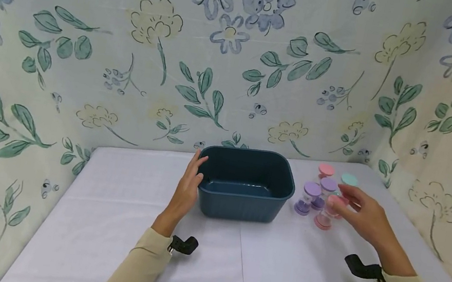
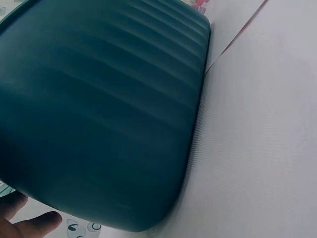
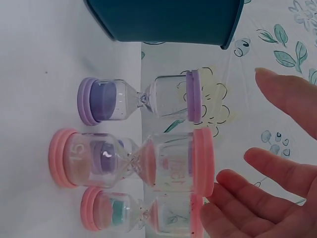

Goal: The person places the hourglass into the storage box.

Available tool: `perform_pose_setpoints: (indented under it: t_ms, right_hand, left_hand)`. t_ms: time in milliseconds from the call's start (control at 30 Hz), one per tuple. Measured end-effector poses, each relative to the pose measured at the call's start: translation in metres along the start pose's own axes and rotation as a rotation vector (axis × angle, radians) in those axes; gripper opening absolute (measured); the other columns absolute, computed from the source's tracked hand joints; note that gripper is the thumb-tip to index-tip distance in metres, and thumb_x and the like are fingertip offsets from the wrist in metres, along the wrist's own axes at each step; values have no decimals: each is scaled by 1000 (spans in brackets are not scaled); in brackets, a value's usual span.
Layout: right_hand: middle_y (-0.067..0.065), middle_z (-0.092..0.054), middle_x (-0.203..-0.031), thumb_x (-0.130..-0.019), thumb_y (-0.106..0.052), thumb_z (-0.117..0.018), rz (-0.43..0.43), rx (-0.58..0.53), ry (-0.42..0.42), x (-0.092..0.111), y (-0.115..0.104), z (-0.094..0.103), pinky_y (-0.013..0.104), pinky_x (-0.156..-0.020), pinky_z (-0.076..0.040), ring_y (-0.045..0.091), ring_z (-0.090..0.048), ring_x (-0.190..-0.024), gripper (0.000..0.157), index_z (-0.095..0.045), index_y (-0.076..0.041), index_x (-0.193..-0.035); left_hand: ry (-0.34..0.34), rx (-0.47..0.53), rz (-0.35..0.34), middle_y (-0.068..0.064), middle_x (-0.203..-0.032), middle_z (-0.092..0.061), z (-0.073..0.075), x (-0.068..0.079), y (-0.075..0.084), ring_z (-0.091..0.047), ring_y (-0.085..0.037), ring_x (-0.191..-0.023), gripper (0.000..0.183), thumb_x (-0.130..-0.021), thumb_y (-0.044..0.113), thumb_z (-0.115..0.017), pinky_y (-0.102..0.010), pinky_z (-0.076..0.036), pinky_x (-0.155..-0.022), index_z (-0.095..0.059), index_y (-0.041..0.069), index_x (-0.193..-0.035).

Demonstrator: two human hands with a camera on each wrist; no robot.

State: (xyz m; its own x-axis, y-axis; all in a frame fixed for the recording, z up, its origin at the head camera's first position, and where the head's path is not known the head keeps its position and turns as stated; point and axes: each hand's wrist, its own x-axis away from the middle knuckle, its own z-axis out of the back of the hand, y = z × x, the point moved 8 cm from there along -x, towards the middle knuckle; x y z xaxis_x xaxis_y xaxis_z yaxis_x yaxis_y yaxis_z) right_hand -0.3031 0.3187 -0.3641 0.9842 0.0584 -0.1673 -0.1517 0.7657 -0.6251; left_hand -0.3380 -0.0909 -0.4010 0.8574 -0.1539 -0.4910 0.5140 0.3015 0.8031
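A dark teal plastic bin (image 1: 242,208) stands upright on the white cloth, and its visible inside holds nothing. My left hand (image 1: 185,194) is at its left end with fingers extended, the thumb close to the rim; whether it touches is unclear. My right hand (image 1: 367,216) is over a cluster of small sand timers, fingers spread. In the right wrist view, the fingertips are beside the pink cap of the nearest pink sand timer (image 3: 171,161), with the thumb well apart from it. A purple sand timer (image 3: 106,100) stands alongside, and another pink sand timer (image 3: 173,215) is partly behind the fingers.
Behind these are a second purple sand timer (image 1: 328,184), a far pink sand timer (image 1: 326,170) and a turquoise-capped sand timer (image 1: 349,179). White cloth (image 1: 107,221) covers the table. Floral fabric (image 1: 225,86) hangs behind and along both sides.
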Motion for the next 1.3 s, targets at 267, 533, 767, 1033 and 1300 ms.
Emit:
perform_pose_setpoints:
  t_ms: [267,533,767,1033,1300]
  right_hand:
    - [30,-43,-140,-90,-40,-65,-8,-36,-4,1,10,-6,58,-92,-43,52,-43,-123,71,-40,3,-141]
    - [29,-47,-136,-90,-36,-66,11,-47,6,-2,20,-11,52,-89,-46,49,-49,-120,67,-43,5,-138]
    - [32,-43,-140,-91,-41,-63,-56,-64,-27,0,34,-18,56,-91,-46,49,-46,-122,73,-37,6,-142]
    - [33,-43,-139,-91,-43,-62,-115,-101,-49,-1,43,-23,57,-94,-43,49,-45,-124,78,-33,7,-144]
    - [31,-45,-139,-90,-45,-63,-164,-161,-27,-4,54,-27,52,-94,-45,47,-46,-125,79,-35,5,-144]
  left_hand:
    - [-13,25,8,-8,-162,-6,0,1,4,-4,-23,-148,48,-102,7,-25,-57,-10,-115,-28,7,-151]
    - [-15,12,27,-13,-160,-7,6,6,39,-6,-35,-147,49,-99,-4,-25,-58,-11,-114,-27,-5,-148]
    - [-5,11,7,-16,-160,-9,5,8,47,-8,-36,-146,48,-99,-1,-26,-58,-11,-114,-27,-6,-147]
    - [6,19,7,-16,-160,-10,4,7,47,-8,-35,-146,49,-98,-2,-27,-58,-11,-114,-28,-6,-147]
    - [21,11,10,-16,-160,-11,5,9,48,-9,-35,-146,48,-99,2,-27,-57,-11,-114,-28,-6,-147]
